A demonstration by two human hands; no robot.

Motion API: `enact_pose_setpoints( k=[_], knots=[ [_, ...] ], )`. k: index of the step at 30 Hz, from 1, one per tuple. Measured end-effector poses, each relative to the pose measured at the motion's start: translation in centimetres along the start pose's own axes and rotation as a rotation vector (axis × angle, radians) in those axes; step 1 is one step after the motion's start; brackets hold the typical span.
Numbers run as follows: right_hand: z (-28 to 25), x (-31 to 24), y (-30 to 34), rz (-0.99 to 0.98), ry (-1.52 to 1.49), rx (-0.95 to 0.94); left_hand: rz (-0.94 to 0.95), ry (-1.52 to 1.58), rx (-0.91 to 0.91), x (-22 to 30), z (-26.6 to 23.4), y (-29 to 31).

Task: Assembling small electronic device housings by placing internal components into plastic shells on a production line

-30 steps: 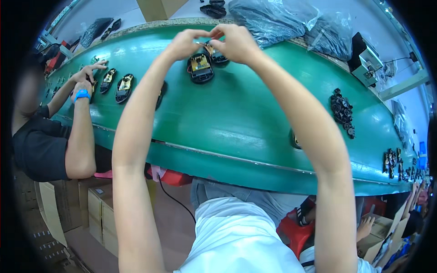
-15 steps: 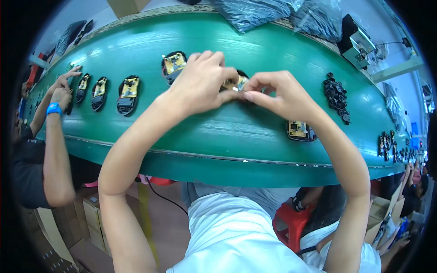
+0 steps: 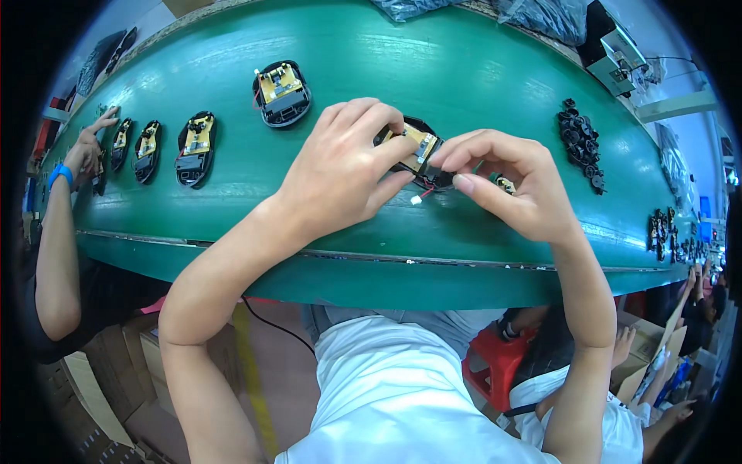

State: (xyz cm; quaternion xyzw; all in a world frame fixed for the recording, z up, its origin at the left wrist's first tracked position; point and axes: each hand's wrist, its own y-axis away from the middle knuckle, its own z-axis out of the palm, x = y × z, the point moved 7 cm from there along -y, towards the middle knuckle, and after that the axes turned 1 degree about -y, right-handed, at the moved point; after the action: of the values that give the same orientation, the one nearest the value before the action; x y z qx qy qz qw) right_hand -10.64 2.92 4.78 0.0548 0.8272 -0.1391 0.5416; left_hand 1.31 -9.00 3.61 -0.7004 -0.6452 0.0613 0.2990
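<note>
White plug (image 3: 416, 200), one, trails from one housing (image 3: 421, 144) between two hands (image 3: 345, 166) (image 3: 516, 184).

1. Worn on the head, the left of a side-by-side pair.
2. Looks steeply down and forward, past the white shirt (image 3: 410, 394) at the lower edge, across the green counter (image 3: 464, 85).
3. Set near, within arm's reach of left hand (image 3: 348, 166) and right hand (image 3: 510, 185), both around mid-picture.
4. Spans very wide through a fisheye, curving the counter's edges and darkening the corners.
5. Stands upright, unmirrored: picture left matches the wearer's left.
</note>
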Motion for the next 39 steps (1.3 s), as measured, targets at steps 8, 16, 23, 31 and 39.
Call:
enact_pose_setpoints(
  k=[8,16,23,31,39],
  knots=[
    [2.1,-1.8,-0.6,-0.036,0.216,-0.108,-0.011,0.063,-0.020,-0.5,0.3,0.3],
    [2.6,-1.4,-0.2,-0.011,0.223,-0.188,-0.011,0.093,-0.006,-0.6,0.5,0.5],
    [2.5,-1.4,0.5,-0.081,0.234,-0.133,0.006,0.097,0.006,-0.7,0.5,0.6],
    [1.3,-1.2,0.2,0.023,0.303,0.080,0.001,0.099,-0.003,-0.7,0.7,0.5],
    [1.9,-2.0,-2.0,-0.211,0.743,0.048,-0.006,0.121,0.006,-0.8,0.9,0.5]
  ],
)
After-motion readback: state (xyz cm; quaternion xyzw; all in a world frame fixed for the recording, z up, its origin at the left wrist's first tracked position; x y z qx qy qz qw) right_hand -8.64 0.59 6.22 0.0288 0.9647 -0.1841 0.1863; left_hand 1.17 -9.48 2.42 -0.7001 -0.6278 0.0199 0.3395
